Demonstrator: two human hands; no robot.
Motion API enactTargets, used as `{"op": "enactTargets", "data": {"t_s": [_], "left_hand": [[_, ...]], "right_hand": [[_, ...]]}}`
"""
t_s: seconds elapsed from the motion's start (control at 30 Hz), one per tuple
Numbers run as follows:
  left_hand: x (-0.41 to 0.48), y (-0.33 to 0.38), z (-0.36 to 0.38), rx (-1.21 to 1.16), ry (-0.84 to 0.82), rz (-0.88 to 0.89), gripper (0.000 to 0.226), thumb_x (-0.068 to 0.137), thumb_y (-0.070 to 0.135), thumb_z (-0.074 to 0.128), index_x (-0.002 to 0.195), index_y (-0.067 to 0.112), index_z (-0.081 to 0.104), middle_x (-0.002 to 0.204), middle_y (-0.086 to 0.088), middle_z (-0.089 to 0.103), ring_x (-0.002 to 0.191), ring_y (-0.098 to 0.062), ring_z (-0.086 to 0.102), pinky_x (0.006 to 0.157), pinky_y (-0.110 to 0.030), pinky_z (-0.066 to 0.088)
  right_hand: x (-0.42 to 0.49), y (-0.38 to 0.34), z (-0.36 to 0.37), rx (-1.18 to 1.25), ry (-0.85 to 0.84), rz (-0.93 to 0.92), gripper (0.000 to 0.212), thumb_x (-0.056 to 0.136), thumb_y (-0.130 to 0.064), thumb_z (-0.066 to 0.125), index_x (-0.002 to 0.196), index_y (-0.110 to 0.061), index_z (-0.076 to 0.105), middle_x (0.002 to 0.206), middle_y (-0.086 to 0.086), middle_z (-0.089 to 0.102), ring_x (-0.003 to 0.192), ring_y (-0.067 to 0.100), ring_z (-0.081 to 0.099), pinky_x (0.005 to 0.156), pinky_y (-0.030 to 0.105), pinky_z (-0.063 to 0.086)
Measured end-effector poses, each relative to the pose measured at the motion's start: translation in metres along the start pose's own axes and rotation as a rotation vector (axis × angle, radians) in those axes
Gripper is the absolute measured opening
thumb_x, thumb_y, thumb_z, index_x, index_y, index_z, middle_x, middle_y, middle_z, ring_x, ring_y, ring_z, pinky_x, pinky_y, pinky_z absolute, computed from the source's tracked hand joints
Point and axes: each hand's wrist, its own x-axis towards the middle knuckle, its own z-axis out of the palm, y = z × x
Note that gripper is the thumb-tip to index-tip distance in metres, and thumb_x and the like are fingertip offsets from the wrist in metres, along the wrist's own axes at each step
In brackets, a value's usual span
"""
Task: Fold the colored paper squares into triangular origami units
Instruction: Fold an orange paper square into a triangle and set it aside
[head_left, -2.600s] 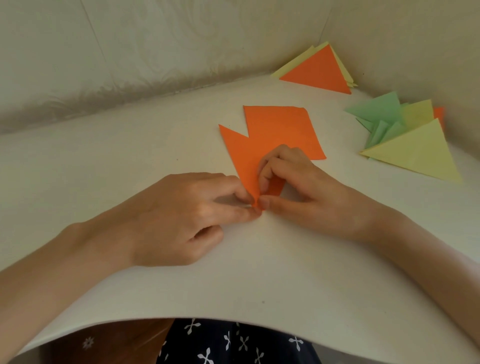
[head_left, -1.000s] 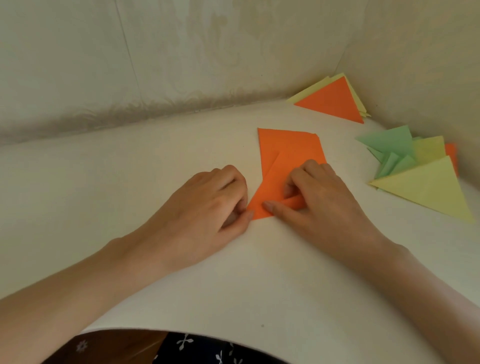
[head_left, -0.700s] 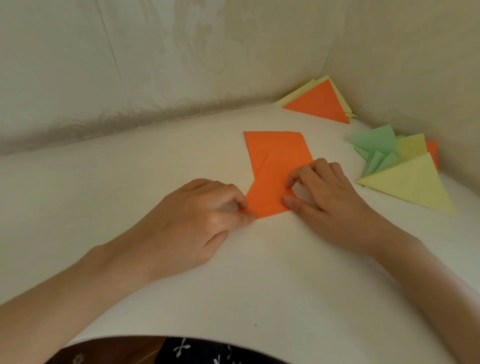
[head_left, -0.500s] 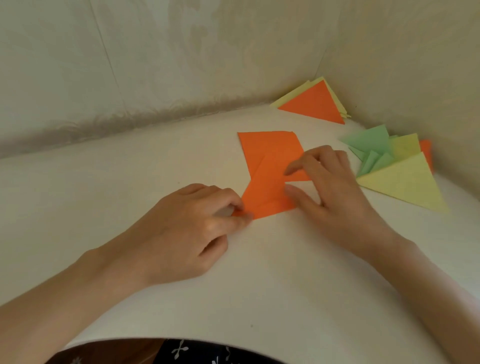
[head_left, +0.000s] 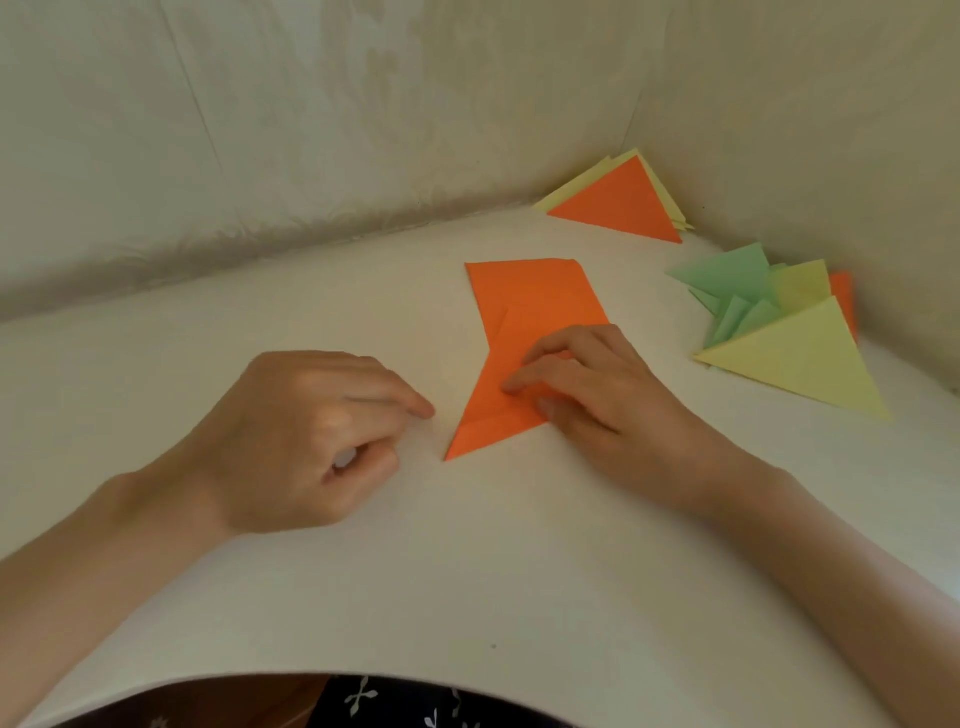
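Note:
A partly folded orange paper (head_left: 524, 317) lies flat on the white table (head_left: 467, 571), with its near end folded to a point toward me. My right hand (head_left: 602, 395) rests on the paper's lower right part. Its index fingertip presses the paper down and its thumb lies at the folded lower edge. My left hand (head_left: 306, 436) sits on the table just left of the paper's point, apart from it. Its fingers are loosely curled and hold nothing.
A stack of folded triangles, orange on top of yellow (head_left: 621, 208), leans in the back corner. At the right wall lies a pile of green triangles (head_left: 727, 273) with a large yellow triangle (head_left: 800, 364) over them. Walls close the back and right; the table's curved front edge (head_left: 415, 673) is near me.
My left hand has let go of the paper's near point and drawn away to the left. My right hand slid down the paper, flattening the fold.

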Motion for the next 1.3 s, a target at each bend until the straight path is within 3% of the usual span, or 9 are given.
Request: {"op": "enactTargets", "data": {"t_s": [0.13,0.27,0.37,0.5,0.63,0.87,0.97,1.03,1.3], "left_hand": [[0.000,-0.006,0.006,-0.111,0.193,-0.201,0.030,0.082,0.014,0.040,0.073,0.010,0.069,0.080,0.009,0.070,0.074,-0.006,0.062,0.061,-0.030,0.050],[0.011,0.009,0.012,-0.776,0.227,-0.560,0.017,0.085,0.025,0.056,0.101,0.022,0.059,0.090,0.005,0.070,0.082,-0.012,0.068,0.068,-0.021,0.052],[0.022,0.020,0.013,-1.091,0.171,-0.624,0.032,0.083,0.018,0.068,0.109,0.021,0.049,0.083,-0.002,0.071,0.078,-0.020,0.070,0.066,-0.024,0.053],[0.028,0.024,0.012,-1.142,0.204,-0.618,0.016,0.084,0.001,0.058,0.096,0.011,0.058,0.075,-0.004,0.069,0.074,-0.018,0.070,0.070,-0.022,0.054],[0.027,0.022,0.012,-1.271,0.228,-0.715,0.017,0.068,0.014,0.066,0.085,0.011,0.070,0.077,-0.004,0.070,0.075,-0.013,0.068,0.073,-0.021,0.055],[0.027,0.023,0.010,-1.246,0.228,-0.751,0.026,0.071,0.019,0.066,0.095,0.009,0.063,0.075,-0.008,0.070,0.070,-0.016,0.068,0.068,-0.023,0.056],[0.027,0.023,0.012,-1.209,0.261,-0.752,0.019,0.086,0.022,0.055,0.096,0.007,0.062,0.075,-0.009,0.071,0.069,-0.019,0.070,0.070,-0.024,0.057],[0.026,0.022,0.013,-1.192,0.272,-0.738,0.017,0.095,0.018,0.047,0.096,0.008,0.060,0.075,-0.006,0.071,0.072,-0.021,0.071,0.070,-0.024,0.057],[0.025,0.028,0.013,-1.256,0.212,-0.636,0.022,0.093,0.019,0.042,0.104,0.007,0.057,0.094,-0.006,0.073,0.089,-0.022,0.071,0.074,-0.022,0.054]], "right_hand": [[-0.003,-0.001,-0.004,0.085,-0.029,-0.099,0.026,0.084,-0.043,0.054,0.092,-0.020,0.065,0.106,-0.004,0.057,0.105,0.013,0.042,0.091,0.016,0.033],[0.004,-0.010,-0.006,0.084,0.192,-0.209,0.019,0.087,-0.027,0.058,0.081,-0.010,0.065,0.092,0.001,0.060,0.092,0.016,0.046,0.084,0.020,0.036],[0.010,-0.014,-0.008,-0.025,0.375,-0.315,0.020,0.089,-0.020,0.061,0.078,-0.005,0.068,0.089,0.005,0.063,0.087,0.022,0.051,0.083,0.026,0.037],[0.009,-0.013,-0.005,-0.157,0.493,-0.389,0.017,0.089,-0.020,0.065,0.077,-0.008,0.070,0.098,0.003,0.058,0.091,0.025,0.048,0.079,0.034,0.040],[0.006,-0.014,-0.003,-0.289,0.603,-0.464,0.005,0.088,-0.017,0.068,0.084,-0.013,0.068,0.100,0.001,0.050,0.089,0.024,0.042,0.072,0.041,0.041],[0.004,-0.017,0.002,-0.399,0.609,-0.562,0.018,0.083,-0.008,0.071,0.094,-0.015,0.059,0.101,0.003,0.049,0.089,0.024,0.044,0.083,0.033,0.035],[0.003,-0.019,0.003,-0.401,0.596,-0.533,0.019,0.082,-0.006,0.072,0.093,-0.015,0.060,0.101,0.002,0.050,0.090,0.023,0.044,0.085,0.033,0.034],[0.003,-0.022,0.002,-0.352,0.581,-0.497,0.005,0.087,-0.013,0.069,0.090,-0.013,0.065,0.100,0.000,0.051,0.089,0.023,0.045,0.082,0.032,0.036],[0.007,-0.028,0.004,0.168,0.525,0.073,0.026,0.087,-0.035,0.057,0.075,-0.013,0.061,0.089,-0.007,0.049,0.087,0.015,0.039,0.077,0.015,0.034]]}}
